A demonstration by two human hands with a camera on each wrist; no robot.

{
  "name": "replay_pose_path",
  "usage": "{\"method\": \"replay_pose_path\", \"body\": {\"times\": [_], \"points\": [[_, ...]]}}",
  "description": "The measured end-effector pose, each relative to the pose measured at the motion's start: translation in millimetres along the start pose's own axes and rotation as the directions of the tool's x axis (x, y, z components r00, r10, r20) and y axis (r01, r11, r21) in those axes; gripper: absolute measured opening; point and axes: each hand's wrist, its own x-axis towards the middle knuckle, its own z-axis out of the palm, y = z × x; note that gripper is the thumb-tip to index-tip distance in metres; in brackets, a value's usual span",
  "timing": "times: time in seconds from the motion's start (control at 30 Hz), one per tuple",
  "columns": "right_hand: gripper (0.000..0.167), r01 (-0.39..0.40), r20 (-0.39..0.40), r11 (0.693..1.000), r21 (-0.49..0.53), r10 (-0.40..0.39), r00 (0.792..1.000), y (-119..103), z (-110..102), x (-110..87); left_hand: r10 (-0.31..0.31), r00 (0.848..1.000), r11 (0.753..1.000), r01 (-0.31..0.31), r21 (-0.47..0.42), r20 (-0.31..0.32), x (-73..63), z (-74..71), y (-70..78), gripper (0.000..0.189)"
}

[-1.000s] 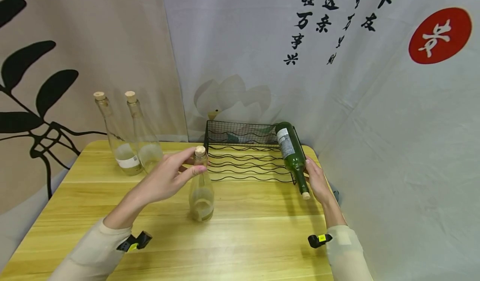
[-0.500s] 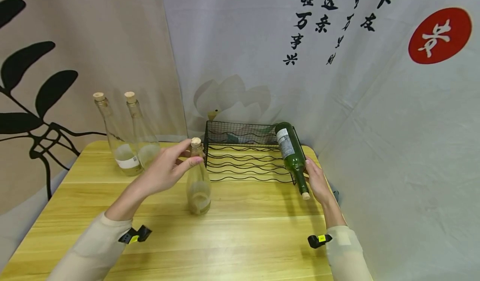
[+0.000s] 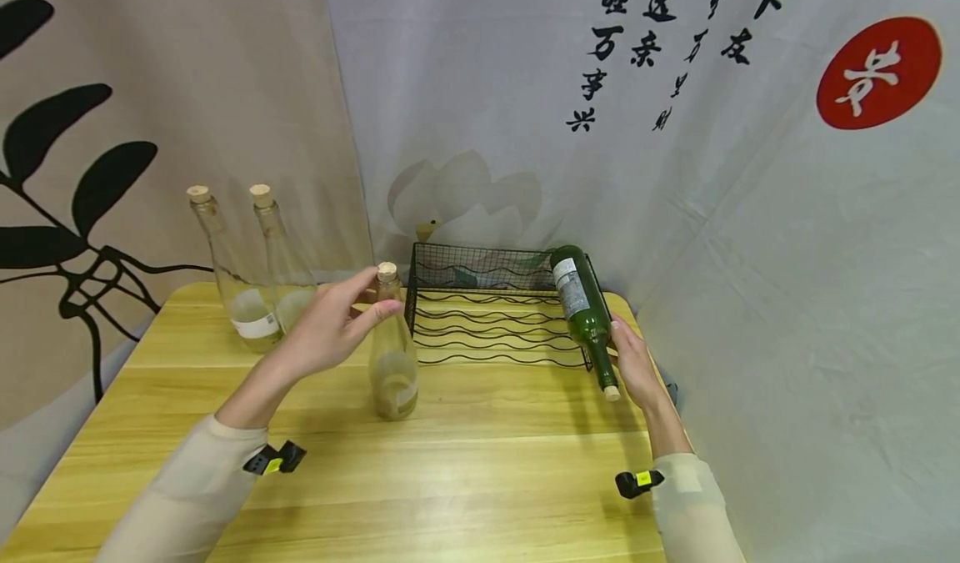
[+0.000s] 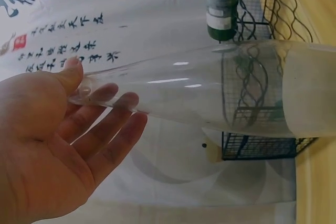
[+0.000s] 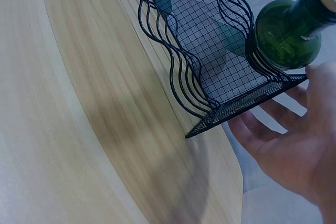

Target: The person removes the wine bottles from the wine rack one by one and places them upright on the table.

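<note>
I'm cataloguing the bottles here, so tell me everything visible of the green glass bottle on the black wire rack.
The dark green glass-looking bottle has a cylindrical body, sloping shoulders and a slim neck. A printed grey-and-white label, too small to read, sits on the body, and a light-brown cork plugs the mouth. It lies on the wavy upper wires of the black metal wire rack, at the right end, corked end jutting out frontward. The right hand is close beside it; contact is unclear.
</note>
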Motion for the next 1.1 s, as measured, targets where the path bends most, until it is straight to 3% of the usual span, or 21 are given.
{"method": "replay_pose_path", "body": {"times": [0.23, 0.63, 1.1], "points": [[0.067, -0.005, -0.006, 1.000, 0.008, 0.005, 1.000, -0.4, 0.6, -0.3, 0.009, 0.999, 0.999, -0.008, 0.031, -0.037, 7.2, -1.3, -8.5, 0.016], [0.068, -0.005, -0.005, 1.000, 0.001, 0.005, 1.000, -1.1, 0.7, 0.2, 0.010, 0.999, 1.000, -0.010, 0.020, -0.037, 16.2, -5.3, -17.3, 0.017], [0.068, 0.005, -0.008, 1.000, 0.006, -0.005, 1.000, -0.3, 2.1, 0.1, -0.021, 0.999, 1.000, 0.022, 0.008, -0.036, 15.6, -9.9, -21.5, 0.019]]}}
